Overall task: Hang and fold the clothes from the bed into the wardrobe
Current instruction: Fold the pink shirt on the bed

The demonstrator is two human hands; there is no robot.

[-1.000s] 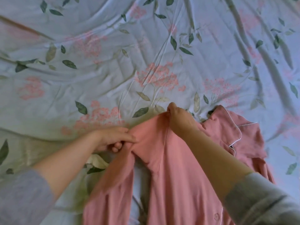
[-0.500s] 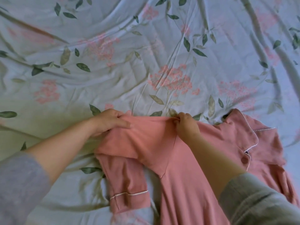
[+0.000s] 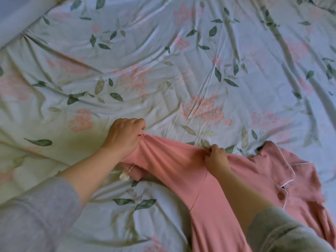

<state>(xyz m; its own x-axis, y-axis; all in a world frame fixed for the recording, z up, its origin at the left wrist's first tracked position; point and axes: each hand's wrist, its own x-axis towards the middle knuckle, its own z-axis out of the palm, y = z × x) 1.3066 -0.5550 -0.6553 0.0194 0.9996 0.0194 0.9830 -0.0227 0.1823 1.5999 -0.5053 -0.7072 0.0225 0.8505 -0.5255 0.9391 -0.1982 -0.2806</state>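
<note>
Floral bed sheet (image 3: 163, 79) lying wrinkled; left hand (image 3: 123, 136) and right hand (image 3: 216, 157), fingers curled, both pinching pink shirt (image 3: 209, 197) at 5 o'clock.

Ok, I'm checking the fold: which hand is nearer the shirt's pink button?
Right. The right hand pinches the pink pajama shirt left of the button; the left hand grips the sleeve farther left.

Pink shirt (image 3: 214, 188), floral pale-blue sheet (image 3: 163, 70)

Soft dim light, slight blur
</note>
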